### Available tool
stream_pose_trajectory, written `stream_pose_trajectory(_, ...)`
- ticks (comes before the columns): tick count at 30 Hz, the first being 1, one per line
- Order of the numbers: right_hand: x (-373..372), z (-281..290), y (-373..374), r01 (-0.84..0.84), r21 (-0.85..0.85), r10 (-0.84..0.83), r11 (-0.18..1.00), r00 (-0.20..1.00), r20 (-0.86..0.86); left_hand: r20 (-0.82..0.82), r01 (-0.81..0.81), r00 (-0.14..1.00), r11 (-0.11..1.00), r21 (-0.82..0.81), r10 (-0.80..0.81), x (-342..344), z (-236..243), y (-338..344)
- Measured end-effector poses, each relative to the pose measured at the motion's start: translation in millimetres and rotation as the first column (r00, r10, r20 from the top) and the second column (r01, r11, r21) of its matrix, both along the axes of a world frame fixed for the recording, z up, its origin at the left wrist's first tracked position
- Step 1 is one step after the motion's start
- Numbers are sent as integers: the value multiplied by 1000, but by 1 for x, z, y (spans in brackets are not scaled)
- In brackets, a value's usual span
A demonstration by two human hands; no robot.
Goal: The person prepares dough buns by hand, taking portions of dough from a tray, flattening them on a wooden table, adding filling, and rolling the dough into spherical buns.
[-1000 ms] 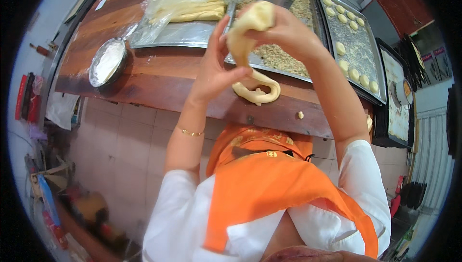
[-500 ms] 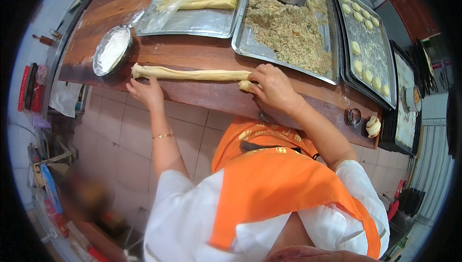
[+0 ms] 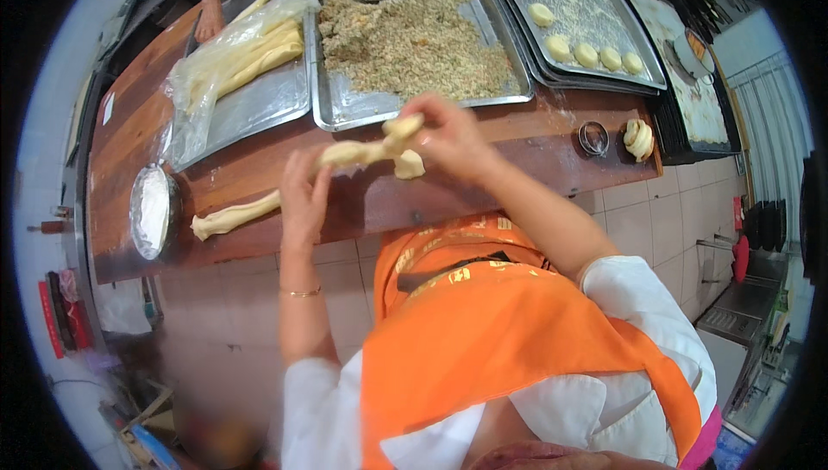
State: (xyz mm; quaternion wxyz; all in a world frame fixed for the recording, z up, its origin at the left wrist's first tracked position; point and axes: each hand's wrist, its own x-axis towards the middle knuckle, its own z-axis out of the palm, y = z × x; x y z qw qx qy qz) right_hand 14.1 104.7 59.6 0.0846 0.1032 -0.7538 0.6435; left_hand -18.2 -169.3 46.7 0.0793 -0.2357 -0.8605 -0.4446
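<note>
A long pale dough rope (image 3: 237,214) runs slantwise over the front of the wooden table. My left hand (image 3: 304,194) is closed round its middle, and its left end rests on the wood. My right hand (image 3: 450,138), slightly blurred, pinches the rope's right end, which is raised off the table and bent. Just below that raised part, a small dough piece (image 3: 409,165) lies by itself on the table.
A flour bowl (image 3: 153,211) stands left. Behind are a tray (image 3: 259,121) with plastic-covered dough strips, a filling tray (image 3: 362,116) holding a metal ring, and a tray of dough rounds (image 3: 509,4). Another person's hand (image 3: 210,20) is far left. A ring cutter (image 3: 593,138) lies right.
The view has shifted. My left hand has moved from the rope's left end to its middle. My right hand has raised the right end. The other person's hand has come into view.
</note>
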Motion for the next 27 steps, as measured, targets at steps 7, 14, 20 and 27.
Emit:
stream_pose_trajectory(7,56,-22,95,208,451,-222,868,975,-22,-372,-76,926,929,-362,-69,9,-1,31)
stream_pose_trajectory(14,117,-30,100,210,748,-192,630,975,-113,-125,-32,992,939,-342,-11,54,-28,95)
stream_pose_trajectory(20,120,-45,148,375,769,-342,517,915,-216,-147,-40,989,951,-306,-6,54,-48,105)
stream_pose_trajectory(27,98,-31,100,199,334,-244,921,965,100,-246,-64,969,953,-298,-12,58,-36,119)
